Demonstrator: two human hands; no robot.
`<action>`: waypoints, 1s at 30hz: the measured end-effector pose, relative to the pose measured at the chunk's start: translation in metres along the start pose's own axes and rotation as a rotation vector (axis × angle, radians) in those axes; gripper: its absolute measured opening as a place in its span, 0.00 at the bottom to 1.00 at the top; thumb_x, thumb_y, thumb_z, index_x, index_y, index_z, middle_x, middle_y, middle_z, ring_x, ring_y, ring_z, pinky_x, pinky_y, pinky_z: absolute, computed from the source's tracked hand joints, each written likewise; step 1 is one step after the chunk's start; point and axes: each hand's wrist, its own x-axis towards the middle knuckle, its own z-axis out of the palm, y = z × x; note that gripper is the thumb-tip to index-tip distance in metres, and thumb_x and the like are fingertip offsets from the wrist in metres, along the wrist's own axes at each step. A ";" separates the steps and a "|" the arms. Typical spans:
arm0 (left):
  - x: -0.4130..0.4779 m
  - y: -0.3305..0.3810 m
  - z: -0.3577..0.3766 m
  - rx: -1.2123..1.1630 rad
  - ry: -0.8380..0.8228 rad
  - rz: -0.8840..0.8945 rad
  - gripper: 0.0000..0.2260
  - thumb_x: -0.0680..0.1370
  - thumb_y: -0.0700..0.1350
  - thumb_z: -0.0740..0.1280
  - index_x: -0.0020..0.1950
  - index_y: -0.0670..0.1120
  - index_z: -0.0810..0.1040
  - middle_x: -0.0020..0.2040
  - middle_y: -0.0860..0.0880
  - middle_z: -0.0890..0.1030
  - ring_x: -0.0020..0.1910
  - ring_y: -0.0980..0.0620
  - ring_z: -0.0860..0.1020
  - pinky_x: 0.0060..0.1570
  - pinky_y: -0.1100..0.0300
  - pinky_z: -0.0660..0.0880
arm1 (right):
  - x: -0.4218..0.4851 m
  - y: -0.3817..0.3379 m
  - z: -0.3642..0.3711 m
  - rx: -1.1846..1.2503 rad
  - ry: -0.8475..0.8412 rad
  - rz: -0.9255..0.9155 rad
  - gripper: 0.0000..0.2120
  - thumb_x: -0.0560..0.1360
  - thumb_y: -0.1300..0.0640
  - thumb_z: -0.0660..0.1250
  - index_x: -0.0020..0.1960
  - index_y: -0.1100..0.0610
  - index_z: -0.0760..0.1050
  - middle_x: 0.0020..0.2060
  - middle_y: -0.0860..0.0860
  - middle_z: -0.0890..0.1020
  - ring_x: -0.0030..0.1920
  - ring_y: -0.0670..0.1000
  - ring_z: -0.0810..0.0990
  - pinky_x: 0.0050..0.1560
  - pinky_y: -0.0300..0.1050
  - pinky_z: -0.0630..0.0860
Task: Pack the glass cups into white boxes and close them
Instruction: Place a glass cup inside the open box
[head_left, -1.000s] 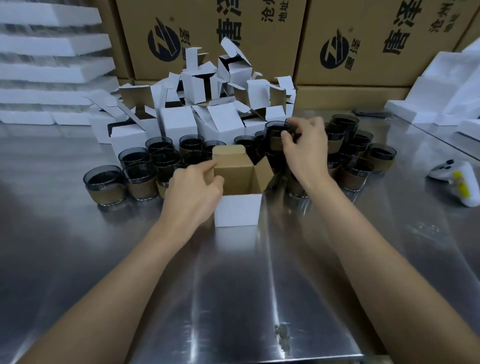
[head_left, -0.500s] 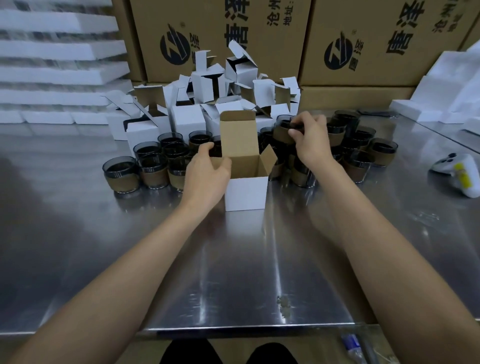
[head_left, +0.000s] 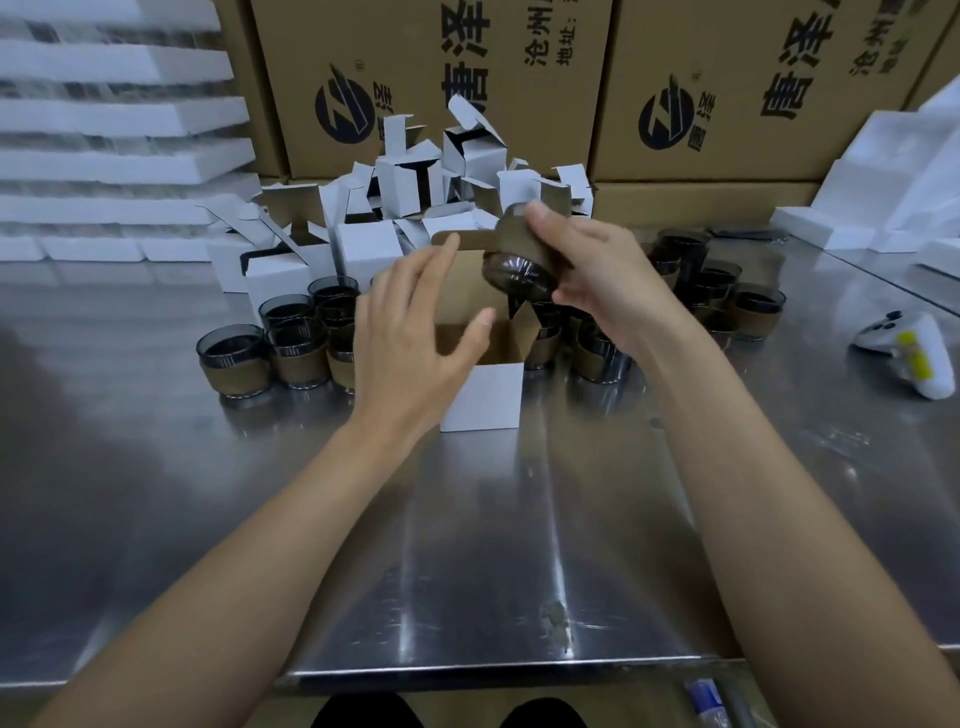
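Curling right fingers (head_left: 589, 241) grip a tilted glass cup (head_left: 514, 260) over the white box (head_left: 483, 397); left fingers (head_left: 415, 283) spread.

Bare steel table (head_left: 519, 545), printed brown cartons (head_left: 727, 78) behind, foam slabs (head_left: 119, 166) stacked left, and at right a white-and-yellow controller (head_left: 909, 353)

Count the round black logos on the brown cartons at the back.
2: one logo on the left carton, above the pile of white boxes; one logo on the right carton. More may be hidden.
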 end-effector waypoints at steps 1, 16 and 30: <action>0.000 0.001 0.000 -0.012 -0.028 0.000 0.28 0.78 0.59 0.60 0.75 0.48 0.65 0.68 0.49 0.73 0.66 0.52 0.68 0.62 0.62 0.59 | -0.002 0.000 0.006 -0.069 0.026 -0.039 0.21 0.72 0.38 0.70 0.47 0.57 0.81 0.39 0.47 0.86 0.38 0.43 0.82 0.34 0.35 0.74; -0.002 -0.015 0.005 -0.268 -0.220 -0.126 0.34 0.74 0.56 0.69 0.77 0.57 0.58 0.67 0.60 0.72 0.67 0.54 0.71 0.68 0.61 0.58 | -0.005 0.022 0.011 -0.286 -0.009 -0.233 0.06 0.78 0.47 0.65 0.47 0.47 0.78 0.43 0.43 0.82 0.47 0.42 0.81 0.48 0.38 0.75; 0.006 -0.034 -0.007 -0.648 -0.535 -0.176 0.28 0.79 0.35 0.65 0.76 0.52 0.63 0.72 0.51 0.70 0.71 0.59 0.69 0.71 0.59 0.65 | -0.004 0.036 -0.003 -0.351 -0.183 -0.244 0.05 0.79 0.59 0.65 0.45 0.51 0.76 0.61 0.52 0.79 0.60 0.45 0.79 0.64 0.50 0.75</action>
